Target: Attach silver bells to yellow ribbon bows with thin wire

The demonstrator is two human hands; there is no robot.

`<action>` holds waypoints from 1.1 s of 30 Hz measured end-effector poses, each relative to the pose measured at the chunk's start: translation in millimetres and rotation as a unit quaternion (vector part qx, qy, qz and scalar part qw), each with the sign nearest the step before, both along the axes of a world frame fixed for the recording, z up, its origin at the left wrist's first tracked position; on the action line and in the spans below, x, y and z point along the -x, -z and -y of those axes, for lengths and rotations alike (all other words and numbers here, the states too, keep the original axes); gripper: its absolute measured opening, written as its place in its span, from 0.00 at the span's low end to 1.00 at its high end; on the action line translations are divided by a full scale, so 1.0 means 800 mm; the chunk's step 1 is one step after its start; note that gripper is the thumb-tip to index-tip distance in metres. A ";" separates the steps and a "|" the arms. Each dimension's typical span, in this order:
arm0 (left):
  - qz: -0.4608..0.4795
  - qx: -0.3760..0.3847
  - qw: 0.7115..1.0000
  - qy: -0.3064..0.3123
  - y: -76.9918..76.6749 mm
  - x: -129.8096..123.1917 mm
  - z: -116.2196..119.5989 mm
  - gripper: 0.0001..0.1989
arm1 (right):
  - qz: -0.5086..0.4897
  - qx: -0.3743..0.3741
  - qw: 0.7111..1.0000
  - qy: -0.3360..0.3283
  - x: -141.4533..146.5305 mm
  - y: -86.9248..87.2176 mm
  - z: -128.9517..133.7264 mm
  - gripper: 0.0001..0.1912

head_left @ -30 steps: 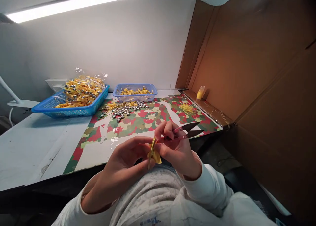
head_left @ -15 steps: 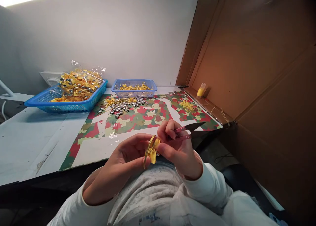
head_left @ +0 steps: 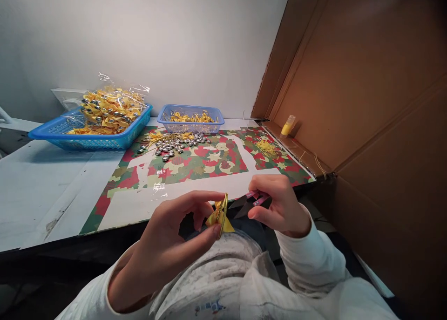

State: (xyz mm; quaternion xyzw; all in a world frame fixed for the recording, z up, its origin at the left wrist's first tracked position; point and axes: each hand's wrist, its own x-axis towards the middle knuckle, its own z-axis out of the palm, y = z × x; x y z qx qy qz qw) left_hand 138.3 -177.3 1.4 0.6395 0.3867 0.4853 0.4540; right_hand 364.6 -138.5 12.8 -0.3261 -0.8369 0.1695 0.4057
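Between thumb and fingers, my left hand (head_left: 178,231) pinches a yellow ribbon bow (head_left: 226,223) with a loop of gold cord around it. It is held up over my lap, just off the table's front edge. My right hand (head_left: 277,203) grips small thread snips (head_left: 249,202) with pink, dotted handles. The dark blades stand apart and point left at the bow, with a small gap between them and it. Part of the bow is hidden behind my left fingers.
Silver bells (head_left: 169,145) lie loose on the patterned table sheet (head_left: 195,167). Behind them stands a small blue basket (head_left: 191,128) of gold pieces; a larger blue basket (head_left: 101,143) holds bagged bows. Yellow thread scraps (head_left: 266,147), a small bottle (head_left: 288,125) and a cardboard wall (head_left: 356,87) are on the right.
My right hand has let go of the bow and moved right. The snips have turned from pointing away to pointing left at the bow. My left hand still holds the bow, now turned.
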 end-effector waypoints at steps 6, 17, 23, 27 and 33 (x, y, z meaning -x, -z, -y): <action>-0.035 -0.032 0.998 -0.039 -0.006 -0.003 0.002 0.14 | -0.096 0.005 0.995 -0.012 -0.006 0.030 -0.010 0.36; 0.030 0.055 0.998 -0.011 0.003 -0.011 -0.018 0.11 | -0.171 0.107 0.979 -0.003 0.001 0.050 -0.027 0.27; 0.072 0.164 0.983 0.039 -0.004 -0.011 -0.049 0.15 | -0.156 0.170 0.972 0.030 -0.007 0.047 -0.055 0.22; 0.102 0.219 0.970 0.030 -0.009 -0.015 -0.076 0.14 | -0.151 0.208 0.966 0.038 -0.019 0.048 -0.079 0.20; 0.097 0.271 0.957 -0.037 -0.011 -0.005 -0.114 0.14 | -0.165 0.299 0.939 0.029 -0.026 0.068 -0.110 0.19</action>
